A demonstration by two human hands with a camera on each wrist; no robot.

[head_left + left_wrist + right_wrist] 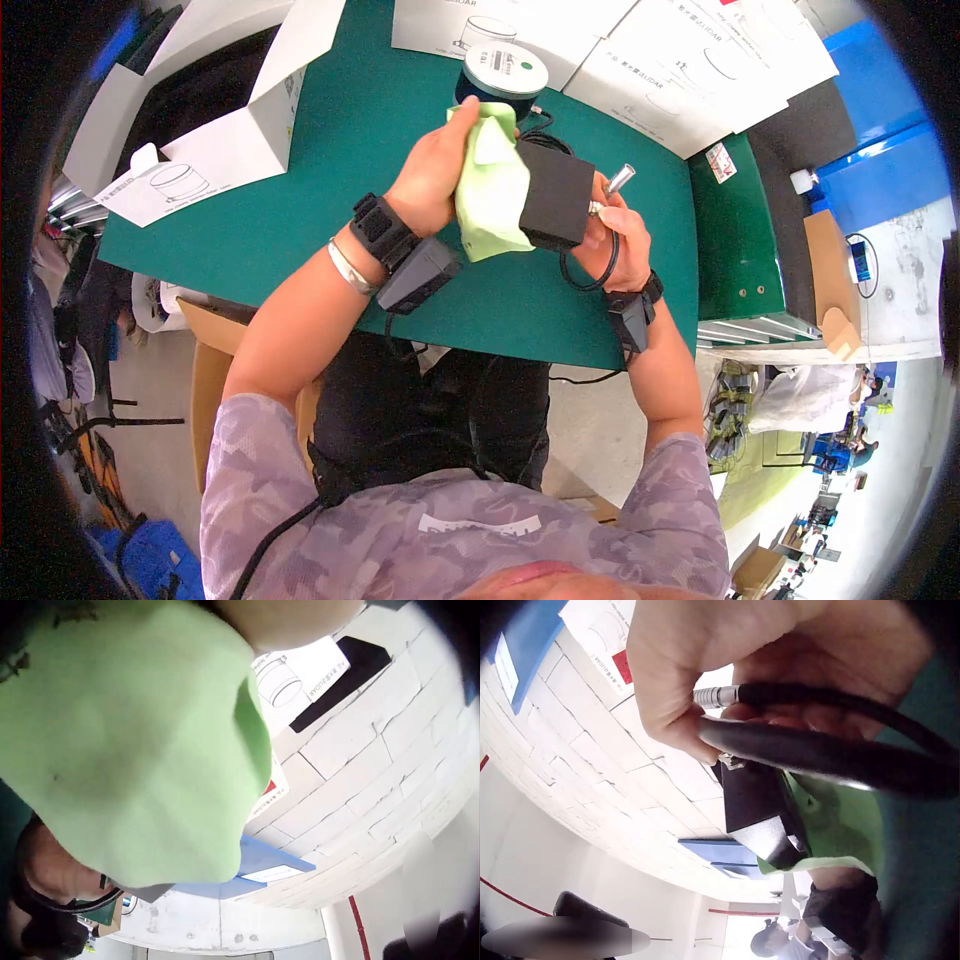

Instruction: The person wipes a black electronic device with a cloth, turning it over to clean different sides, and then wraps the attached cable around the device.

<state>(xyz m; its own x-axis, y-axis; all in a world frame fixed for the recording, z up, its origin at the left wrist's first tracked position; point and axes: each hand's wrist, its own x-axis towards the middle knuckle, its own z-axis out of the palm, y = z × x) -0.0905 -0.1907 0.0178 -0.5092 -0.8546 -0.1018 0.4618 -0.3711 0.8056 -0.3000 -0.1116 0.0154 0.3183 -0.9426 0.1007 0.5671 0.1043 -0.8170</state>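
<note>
My left hand [428,182] grips a light green cloth [492,195], its thumb over the upper edge and its other fingers mostly hidden. The cloth lies against one side of a black box [560,195] held up over the table. At the box's other side is my right hand [625,250], pinching a black cable [780,742] between thumb and finger close to the box. A silver connector [620,179] on a cable sticks out past the right fingers. Just beyond the cloth stands a round sensor [505,72] with a white labelled top and dark sides.
An open white carton [215,170] with a dark inside stands at the left of the green table [350,130]. White LIDAR boxes [680,75] line the back. To the right is a green cabinet [740,240]. Coiled cable [545,140] lies behind the black box.
</note>
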